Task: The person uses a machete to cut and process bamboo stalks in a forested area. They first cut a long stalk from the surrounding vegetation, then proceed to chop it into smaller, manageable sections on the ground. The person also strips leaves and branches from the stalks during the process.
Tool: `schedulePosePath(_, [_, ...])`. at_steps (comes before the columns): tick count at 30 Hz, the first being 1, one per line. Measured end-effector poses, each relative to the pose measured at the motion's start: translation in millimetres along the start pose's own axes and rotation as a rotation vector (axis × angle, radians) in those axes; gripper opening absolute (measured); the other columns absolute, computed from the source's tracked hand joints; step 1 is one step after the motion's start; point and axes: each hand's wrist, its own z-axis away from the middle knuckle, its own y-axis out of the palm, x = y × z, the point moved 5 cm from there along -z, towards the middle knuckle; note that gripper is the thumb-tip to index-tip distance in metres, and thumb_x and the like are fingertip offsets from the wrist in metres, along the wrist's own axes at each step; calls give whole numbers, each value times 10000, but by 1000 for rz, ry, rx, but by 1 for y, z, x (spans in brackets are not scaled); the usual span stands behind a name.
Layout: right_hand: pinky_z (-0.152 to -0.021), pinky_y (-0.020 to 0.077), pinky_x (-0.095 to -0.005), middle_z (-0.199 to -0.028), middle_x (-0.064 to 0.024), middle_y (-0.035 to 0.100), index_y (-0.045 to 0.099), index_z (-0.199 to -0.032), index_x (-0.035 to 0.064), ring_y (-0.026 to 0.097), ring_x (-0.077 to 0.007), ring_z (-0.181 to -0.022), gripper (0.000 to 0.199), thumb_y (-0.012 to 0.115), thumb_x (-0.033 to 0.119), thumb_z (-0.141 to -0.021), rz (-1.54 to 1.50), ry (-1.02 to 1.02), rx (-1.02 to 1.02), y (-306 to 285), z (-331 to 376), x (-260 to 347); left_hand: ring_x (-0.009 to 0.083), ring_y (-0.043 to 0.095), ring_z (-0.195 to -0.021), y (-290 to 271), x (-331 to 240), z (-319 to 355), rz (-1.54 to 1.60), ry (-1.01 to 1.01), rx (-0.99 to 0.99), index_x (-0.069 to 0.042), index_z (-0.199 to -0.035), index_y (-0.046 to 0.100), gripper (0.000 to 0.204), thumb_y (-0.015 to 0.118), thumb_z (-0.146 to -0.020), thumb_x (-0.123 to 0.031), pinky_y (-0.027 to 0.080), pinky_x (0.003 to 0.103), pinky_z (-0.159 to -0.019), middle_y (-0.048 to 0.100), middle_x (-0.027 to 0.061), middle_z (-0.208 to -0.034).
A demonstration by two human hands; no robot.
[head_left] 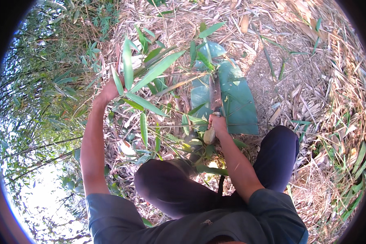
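A: Over the green mat (242,112) on the ground, why grip like that?
B: Left hand (108,91) closed on the leafy bamboo branch (150,77), steadying it; right hand (218,124) wraps the machete (214,95) handle.

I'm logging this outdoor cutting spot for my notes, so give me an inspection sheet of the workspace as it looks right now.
Surface: bare soil under dry leaf litter, with a green sheet laid flat on it.
Job's things: a long-bladed knife with a pale handle; a leafy bamboo branch slanting across the view.
Clutter: dry husks and loose green leaves scattered all round.
Grippers: right hand closed on the knife handle, blade pointing away over the sheet; left hand gripping the branch among its leaves.
Cables: nothing seen.
Surroundings: dense green bamboo foliage to the left; the person's knees in dark trousers below.
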Motion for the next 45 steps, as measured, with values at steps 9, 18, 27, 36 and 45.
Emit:
schedulePosePath(9, [-513, 478, -362, -620, -83, 549, 559, -683, 34, 559, -208, -503, 194, 616, 158, -821, -79, -17, 149, -5, -2, -4, 250, 570, -567, 7, 24, 15, -178, -72, -460, -52, -695, 593, 641, 427, -985, -599, 441, 412, -560, 539, 115, -601])
schedulePosePath(18, [-505, 469, -359, -609, -85, 560, 574, -689, 22, 560, -208, -498, 166, 610, 144, -794, -167, 0, 161, -7, -2, -2, 267, 631, -627, 48, 68, 48, -711, 385, -842, -83, -793, 612, 312, 639, -913, -370, 513, 371, -559, 606, 72, -744])
schedulePosePath(27, [-523, 483, -368, -636, -83, 560, 562, -733, 48, 550, -213, -513, 69, 597, 92, -774, -201, 81, 163, -7, -10, -11, 390, 647, -698, 128, 120, 22, -250, -96, -637, -95, -930, 636, 315, 600, -946, -408, 495, 490, -588, 671, 138, -842])
schedulePosePath(36, [-574, 485, -376, -675, -74, 524, 522, -807, 59, 526, -202, -569, 78, 583, 95, -774, -189, 159, 167, -6, -9, -9, 364, 667, -789, 184, 120, -24, 15, -83, -669, -77, -971, 662, 313, 628, -922, -384, 527, 452, -681, 681, 128, -895])
schedulePosePath(45, [-648, 467, -363, -687, -49, 461, 475, -870, 84, 482, -191, -609, 114, 550, 114, -790, -159, 168, 220, 4, -14, -8, 316, 510, -1153, 221, 129, -35, -180, -131, -736, -125, -1278, 551, 508, 709, -803, -215, 380, 480, -1018, 555, 97, -1188])
